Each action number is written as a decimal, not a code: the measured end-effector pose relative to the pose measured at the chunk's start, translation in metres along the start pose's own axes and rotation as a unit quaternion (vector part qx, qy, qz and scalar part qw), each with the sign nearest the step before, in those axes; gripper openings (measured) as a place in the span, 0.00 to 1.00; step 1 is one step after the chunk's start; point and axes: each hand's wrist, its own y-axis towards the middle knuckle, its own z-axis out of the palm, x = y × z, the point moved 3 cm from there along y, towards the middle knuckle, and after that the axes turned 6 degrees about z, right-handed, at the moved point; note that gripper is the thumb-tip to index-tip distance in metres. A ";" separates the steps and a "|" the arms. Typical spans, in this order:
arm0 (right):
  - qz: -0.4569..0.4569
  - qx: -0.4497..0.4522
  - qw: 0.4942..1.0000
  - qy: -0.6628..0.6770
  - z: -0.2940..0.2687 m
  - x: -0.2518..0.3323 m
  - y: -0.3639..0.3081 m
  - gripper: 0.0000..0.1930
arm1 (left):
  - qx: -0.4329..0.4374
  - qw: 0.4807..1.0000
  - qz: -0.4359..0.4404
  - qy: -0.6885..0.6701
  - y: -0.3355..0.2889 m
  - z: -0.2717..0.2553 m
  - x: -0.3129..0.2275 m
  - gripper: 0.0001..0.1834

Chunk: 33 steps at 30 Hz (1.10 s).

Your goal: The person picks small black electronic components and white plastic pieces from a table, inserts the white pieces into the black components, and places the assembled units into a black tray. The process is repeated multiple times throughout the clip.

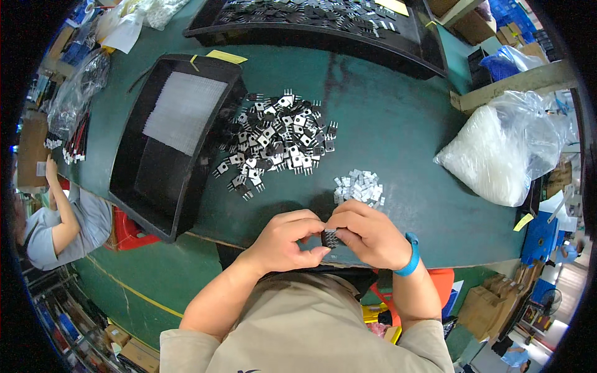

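Note:
Close to the table's front edge, my left hand (288,241) and my right hand (368,236) meet around a small dark transistor stack (331,238). Its edge looks ridged, and my fingers hide part of it. Thumb and fingers of both hands are closed on it. Just beyond my right hand lies a small heap of pale grey-white pieces (360,186), too small to name. Farther off, to the left of centre, spreads a loose pile of black transistors (280,138) with metal backs and three-pronged leads.
A black tray (165,219) with a white ribbed sheet (185,112) stands left. Across the back, a larger black tray (317,40) holds many dark parts. A clear bag of white material (491,155) sits right. At far left, another person (65,224) works.

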 end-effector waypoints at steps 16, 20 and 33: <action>0.023 -0.165 0.945 -0.282 0.001 -0.012 0.014 0.10 | -0.022 1.000 -0.010 -0.007 -0.001 0.001 0.001 0.19; 0.013 -0.174 0.946 -0.273 -0.001 -0.020 0.014 0.09 | -0.024 1.000 -0.007 -0.005 -0.001 0.000 0.002 0.19; 0.038 -0.210 0.955 -0.207 -0.004 -0.018 0.010 0.11 | -0.030 0.999 -0.005 -0.019 -0.002 -0.001 0.003 0.19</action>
